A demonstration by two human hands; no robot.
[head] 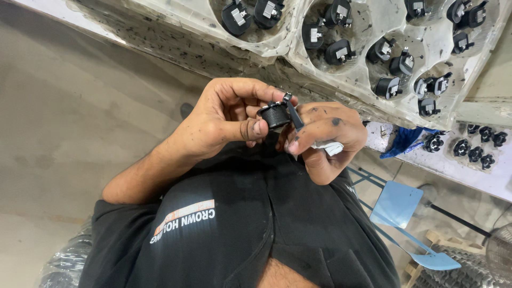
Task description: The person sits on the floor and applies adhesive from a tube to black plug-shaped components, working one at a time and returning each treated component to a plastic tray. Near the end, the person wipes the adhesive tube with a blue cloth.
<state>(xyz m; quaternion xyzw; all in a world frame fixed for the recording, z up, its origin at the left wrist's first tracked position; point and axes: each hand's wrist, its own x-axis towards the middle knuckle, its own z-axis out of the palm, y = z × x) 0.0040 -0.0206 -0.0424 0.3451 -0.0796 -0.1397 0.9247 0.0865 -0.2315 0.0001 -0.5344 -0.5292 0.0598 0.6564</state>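
Observation:
My left hand (226,114) is shut on a small black round part (274,116) with metal clips on its top, pinched between thumb and fingers in front of my chest. My right hand (328,136), smudged with black marks, presses a slim dark tool (294,116) against the side of the part. A white scrap of cloth or paper (329,148) is tucked under the right hand's fingers. The two hands touch around the part. My black shirt fills the lower part of the view.
Clear plastic trays (298,58) with round wells holding several similar black parts lie beyond my hands. A blue cloth (402,140) and several loose black knobs (474,148) lie on a white surface at right. Lower right are a blue chair (397,205) and a fan (501,248).

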